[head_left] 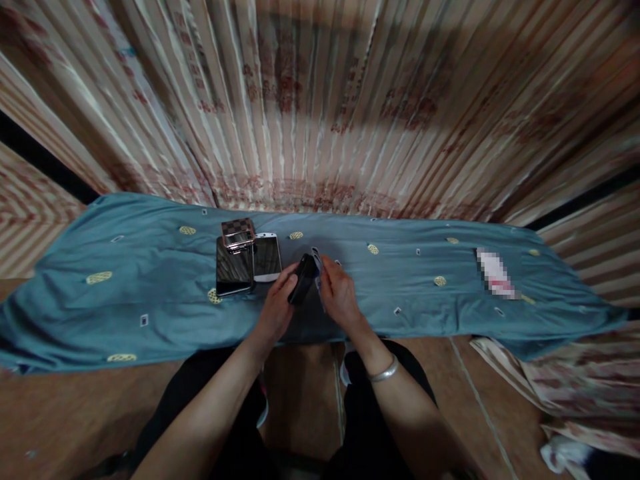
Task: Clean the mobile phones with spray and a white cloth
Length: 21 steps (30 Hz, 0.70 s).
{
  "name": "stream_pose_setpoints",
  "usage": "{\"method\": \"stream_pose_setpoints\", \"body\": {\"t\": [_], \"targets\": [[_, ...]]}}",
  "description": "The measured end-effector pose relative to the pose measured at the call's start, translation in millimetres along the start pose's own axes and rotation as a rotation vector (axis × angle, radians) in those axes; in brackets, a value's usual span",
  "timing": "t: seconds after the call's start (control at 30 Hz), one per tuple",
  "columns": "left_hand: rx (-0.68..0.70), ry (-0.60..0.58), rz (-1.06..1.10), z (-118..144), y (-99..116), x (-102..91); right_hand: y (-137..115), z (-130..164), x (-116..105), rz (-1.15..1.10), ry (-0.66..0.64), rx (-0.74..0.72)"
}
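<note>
My left hand [281, 300] is closed around a black phone [303, 280], which is tilted on edge above the cloth. Right beside it, my right hand [340, 288] pinches a thin flat piece with a pale, bluish edge [317, 257]; its kind is hard to make out, and my fingers hide most of it. The two held things are very close together, and I cannot tell if they touch. Left of my hands lie a large dark-screened phone [234, 270] and a white-framed phone [267, 259]. A brown checkered item with a shiny front [238, 232] rests at their upper end.
A blue-green cloth with yellow pineapple prints [170, 300] covers the long narrow table. A blurred white and pink packet [496, 273] lies toward the right end. Striped curtains [320, 120] hang close behind the table. My legs are under its front edge.
</note>
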State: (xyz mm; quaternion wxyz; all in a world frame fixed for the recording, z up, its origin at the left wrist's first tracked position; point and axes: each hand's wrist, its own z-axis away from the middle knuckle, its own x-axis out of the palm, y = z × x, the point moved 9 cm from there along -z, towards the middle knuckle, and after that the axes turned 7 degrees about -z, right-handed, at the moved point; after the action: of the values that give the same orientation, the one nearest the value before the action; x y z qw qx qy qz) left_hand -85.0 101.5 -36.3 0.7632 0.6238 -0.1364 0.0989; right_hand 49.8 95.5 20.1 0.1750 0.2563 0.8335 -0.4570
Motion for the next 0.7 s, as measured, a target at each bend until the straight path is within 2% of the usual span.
{"method": "stream_pose_setpoints", "body": {"t": [0.2, 0.4, 0.6, 0.7], "targets": [[-0.098, -0.018, 0.118, -3.0, -13.0, 2.4, -3.4, 4.3, 5.4, 0.059, -0.019, -0.031], [-0.156, 0.068, 0.155, -7.4, -26.0, -7.7, -16.4, 7.8, 18.2, 0.105, -0.096, -0.088], [-0.144, 0.125, 0.308, -13.4, -19.7, -12.9, -30.6, 14.0, 40.3, 0.139, -0.183, -0.131], [-0.146, 0.131, 0.345, -13.5, -14.9, -11.4, -32.6, 11.6, 42.3, 0.159, -0.191, -0.127]]}}
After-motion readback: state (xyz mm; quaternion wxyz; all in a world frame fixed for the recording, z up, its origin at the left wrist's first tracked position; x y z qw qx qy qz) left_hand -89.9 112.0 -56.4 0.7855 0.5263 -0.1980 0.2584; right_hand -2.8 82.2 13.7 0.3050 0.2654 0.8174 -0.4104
